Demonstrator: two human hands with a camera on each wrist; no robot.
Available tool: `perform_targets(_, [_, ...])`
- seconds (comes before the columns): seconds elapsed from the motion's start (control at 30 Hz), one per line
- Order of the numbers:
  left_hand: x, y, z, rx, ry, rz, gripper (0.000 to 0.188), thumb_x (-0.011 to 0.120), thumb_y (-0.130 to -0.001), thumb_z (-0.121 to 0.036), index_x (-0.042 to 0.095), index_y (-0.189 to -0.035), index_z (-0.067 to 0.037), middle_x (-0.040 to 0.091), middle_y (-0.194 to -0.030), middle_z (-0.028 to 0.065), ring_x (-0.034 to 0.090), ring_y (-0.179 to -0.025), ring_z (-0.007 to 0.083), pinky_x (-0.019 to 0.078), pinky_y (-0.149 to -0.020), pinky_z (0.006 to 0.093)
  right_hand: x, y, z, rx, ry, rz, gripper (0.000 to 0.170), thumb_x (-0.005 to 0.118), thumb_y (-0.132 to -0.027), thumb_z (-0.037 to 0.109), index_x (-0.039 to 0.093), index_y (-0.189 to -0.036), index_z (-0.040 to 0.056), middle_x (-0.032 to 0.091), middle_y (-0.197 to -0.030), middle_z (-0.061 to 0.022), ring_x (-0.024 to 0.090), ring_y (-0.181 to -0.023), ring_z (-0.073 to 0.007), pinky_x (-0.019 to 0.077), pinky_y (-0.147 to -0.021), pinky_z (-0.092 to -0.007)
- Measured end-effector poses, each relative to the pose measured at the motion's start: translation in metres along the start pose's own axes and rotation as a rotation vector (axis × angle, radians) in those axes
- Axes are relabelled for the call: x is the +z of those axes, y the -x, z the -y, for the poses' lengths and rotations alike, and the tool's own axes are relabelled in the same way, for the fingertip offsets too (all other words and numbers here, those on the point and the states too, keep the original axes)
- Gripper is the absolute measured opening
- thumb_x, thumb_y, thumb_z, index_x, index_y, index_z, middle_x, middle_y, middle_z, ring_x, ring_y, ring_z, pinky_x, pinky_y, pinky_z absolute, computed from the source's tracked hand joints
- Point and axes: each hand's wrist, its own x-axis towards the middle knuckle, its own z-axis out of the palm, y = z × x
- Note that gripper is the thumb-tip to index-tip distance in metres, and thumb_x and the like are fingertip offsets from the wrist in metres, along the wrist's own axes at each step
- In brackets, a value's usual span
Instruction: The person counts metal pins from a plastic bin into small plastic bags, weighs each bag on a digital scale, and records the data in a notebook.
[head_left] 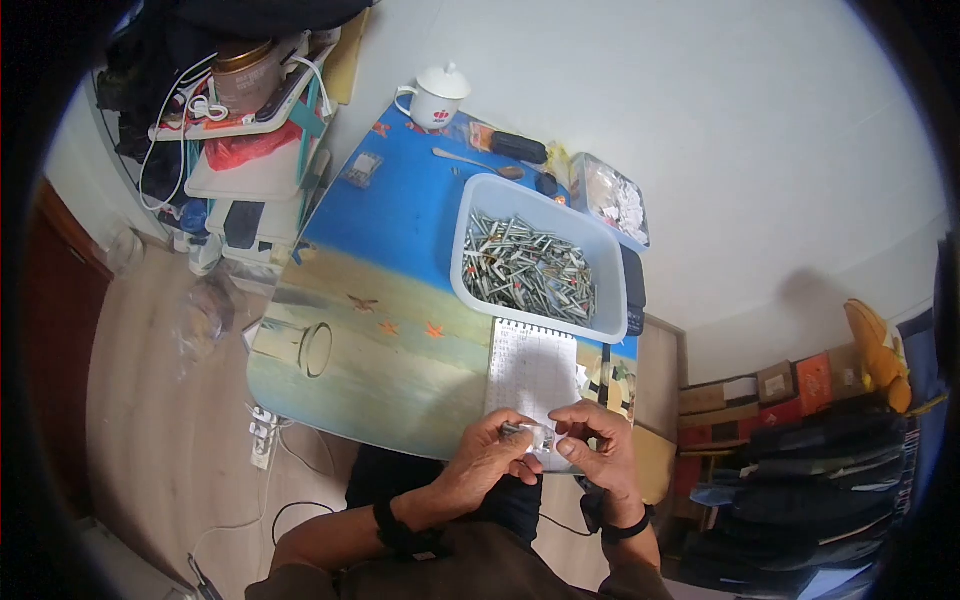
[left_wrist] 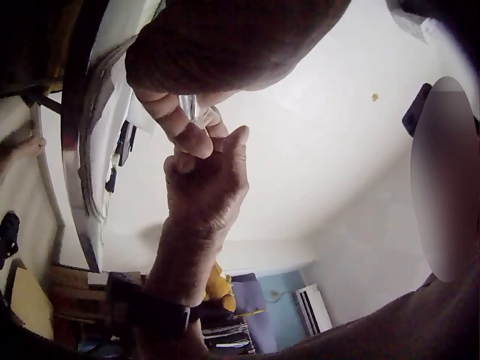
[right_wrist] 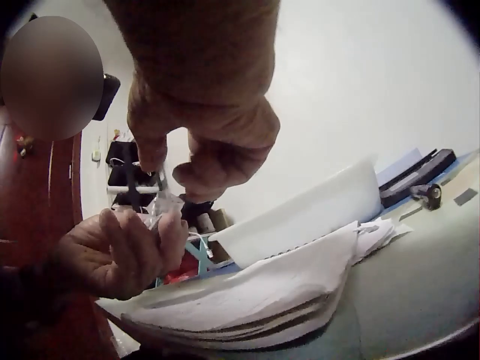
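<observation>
Blue-and-sand tabletop (head_left: 420,390), with room to your left as far as its curved edge.
A translucent tub (head_left: 612,280) of slim metal pieces takes up your right side toward the wall; the spiral notepad (head_left: 533,365) lies just in front. At the near edge, over the notepad's end, your left hand (head_left: 482,455) pinches a small clear packet (head_left: 541,438); your right hand (head_left: 606,452) has bent fingers beside it, whether gripping I cannot tell.
</observation>
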Motion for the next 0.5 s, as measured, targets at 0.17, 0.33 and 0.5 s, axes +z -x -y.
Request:
perform_targets(0.17, [-0.001, 0.006, -0.008, 0.058, -0.081, -0.044, 0.025, 0.055, -0.101, -0.016, 0.053, -0.119, 0.002, 0.064, -0.098, 0.0148, 0.068, -0.079, 0.0195, 0.0603, -0.066, 0.0315, 0.006, -0.013, 0.019, 0.113, 0.176, 0.135, 0.022, 0.076, -0.083, 0.012, 0.071, -0.102, 0.0032, 0.065, -0.077, -0.0034, 0.056, -0.061, -0.0075, 0.0434, -0.054, -0.0241])
perform_targets(0.33, [-0.002, 0.014, -0.015, 0.145, -0.13, -0.117, 0.02, 0.054, -0.101, -0.013, 0.053, -0.114, 0.002, 0.063, -0.095, 0.0128, 0.067, -0.075, 0.0163, 0.0596, -0.064, 0.0304, 0.017, -0.033, 0.024, 0.116, 0.18, 0.162, 0.008, 0.072, -0.082, 0.004, 0.07, -0.089, 0.0019, 0.067, -0.073, -0.0088, 0.062, -0.062, -0.0151, 0.047, -0.055, -0.0286])
perform_targets(0.5, [-0.009, 0.019, -0.025, 0.243, -0.2, -0.148, 0.027, 0.054, -0.101, -0.014, 0.049, -0.123, 0.002, 0.062, -0.1, 0.0156, 0.068, -0.08, 0.0206, 0.0599, -0.068, 0.0344, 0.022, -0.058, 0.045, -0.136, 0.304, 0.289, 0.007, 0.067, -0.082, -0.002, 0.062, -0.083, 0.002, 0.062, -0.07, -0.0126, 0.061, -0.06, -0.0197, 0.047, -0.056, -0.0324])
